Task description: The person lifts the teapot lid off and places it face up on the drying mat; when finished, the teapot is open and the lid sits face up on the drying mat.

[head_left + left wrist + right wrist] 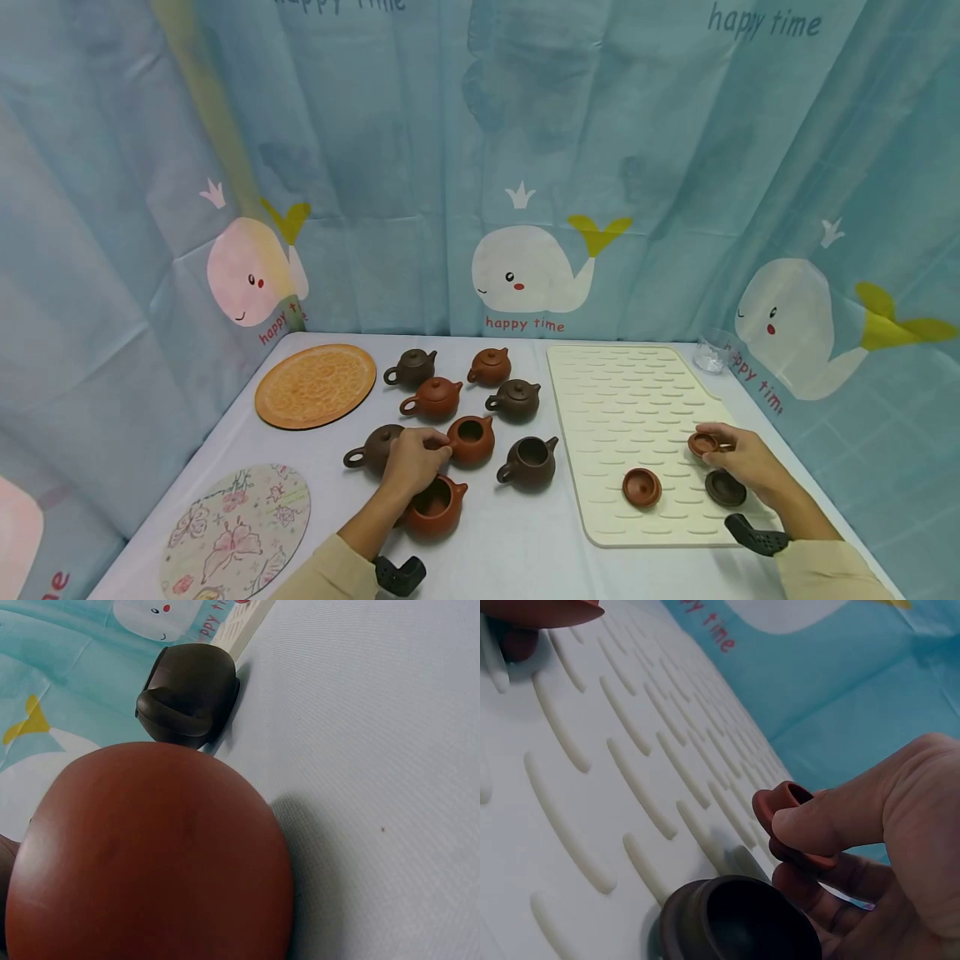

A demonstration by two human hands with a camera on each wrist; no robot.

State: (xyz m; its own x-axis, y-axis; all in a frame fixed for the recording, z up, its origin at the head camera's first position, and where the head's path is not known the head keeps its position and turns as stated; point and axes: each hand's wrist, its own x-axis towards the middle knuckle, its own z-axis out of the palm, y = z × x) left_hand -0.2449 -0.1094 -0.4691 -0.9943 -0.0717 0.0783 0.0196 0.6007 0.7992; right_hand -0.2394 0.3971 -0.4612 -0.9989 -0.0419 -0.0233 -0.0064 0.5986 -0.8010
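In the head view my right hand [742, 458] pinches a small reddish lid [702, 443], hollow side up, over the cream mat; the right wrist view shows thumb and fingers on the lid [791, 796]. A dark lid [757, 922] and another reddish lid [642, 488] lie on the mat. My left hand [412, 460] is at the handle side of an open reddish teapot [472, 443], its fingertips seeming to pinch the handle. An open reddish teapot [435, 510] stands nearer, an open dark one [531, 463] to the right. The left hand is outside the left wrist view.
Lidded teapots [437, 399] stand behind, and a dark lidded one [375, 450] is partly behind my left hand. An orange round mat [315, 387] and a flowered round mat [236, 533] lie left. The cream mat [615, 417] lies right, with a clear cup [712, 353] behind it.
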